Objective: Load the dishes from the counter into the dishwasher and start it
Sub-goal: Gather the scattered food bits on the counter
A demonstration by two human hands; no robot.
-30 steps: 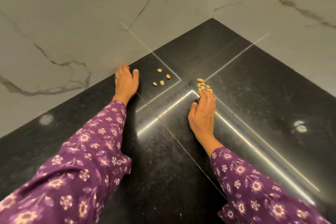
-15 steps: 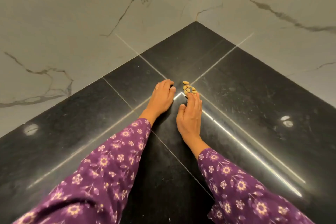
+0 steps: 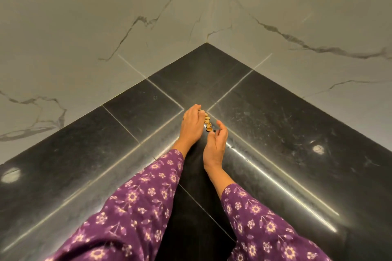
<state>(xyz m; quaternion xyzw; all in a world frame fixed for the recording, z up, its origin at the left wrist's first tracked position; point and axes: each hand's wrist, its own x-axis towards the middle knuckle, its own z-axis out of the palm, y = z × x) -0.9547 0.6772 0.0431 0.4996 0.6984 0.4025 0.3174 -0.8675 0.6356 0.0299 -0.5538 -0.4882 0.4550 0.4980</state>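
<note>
"Hands: what are your 2 doing?"
"My left hand (image 3: 191,127) lies flat on the tabletop (image 3: 275,133), straight fingers touching the shells (image 3: 209,126). My right hand (image 3: 216,144) is loosely cupped and holds nothing."
"Where do the shells lie?"
"Between both hands, in a short line running away from me, nearest the left fingers. Dishes and dishwasher aren't in view."

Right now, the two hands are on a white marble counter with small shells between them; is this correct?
One thing is wrong: the counter is black, not white marble. The pale veined marble is the wall behind it, as the head view shows. The left hand and right hand are on it with the small shells between them.
</note>
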